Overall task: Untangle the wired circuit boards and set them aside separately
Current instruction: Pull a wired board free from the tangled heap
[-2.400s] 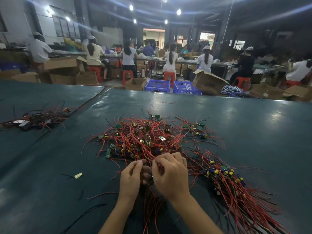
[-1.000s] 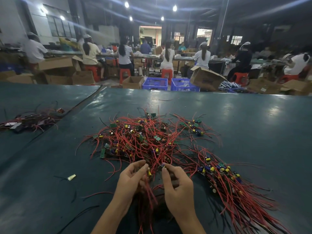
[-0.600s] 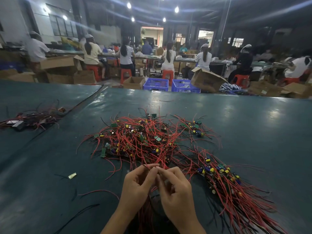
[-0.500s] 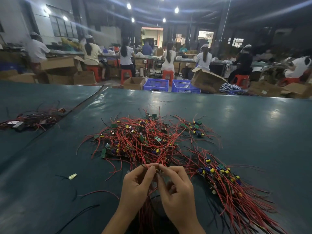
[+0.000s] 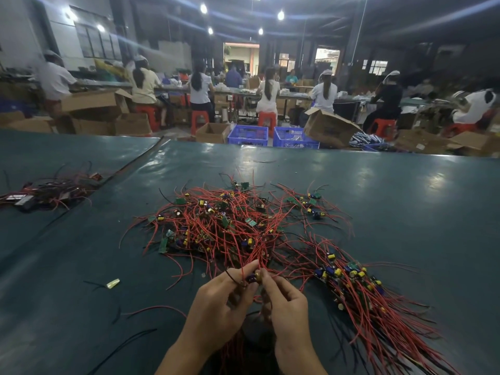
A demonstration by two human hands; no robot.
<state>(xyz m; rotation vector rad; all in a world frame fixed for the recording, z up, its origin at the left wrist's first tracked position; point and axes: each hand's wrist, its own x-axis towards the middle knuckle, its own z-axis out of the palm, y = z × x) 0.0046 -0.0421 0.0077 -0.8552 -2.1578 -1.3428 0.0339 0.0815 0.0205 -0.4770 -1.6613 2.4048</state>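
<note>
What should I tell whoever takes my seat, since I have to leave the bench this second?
Hands: the left hand and the right hand both pinch one board at their fingertips; its red wires run back into the tangled pile ahead on the table.
Done: a bundle with its wires lined up lies to the right; it looks like the separated ones.
Left: free the held board, lay it with the bundle, then work through the pile, which is large.

Green table (image 5: 405,201) beneath tangled wired boards (image 5: 230,228)
</note>
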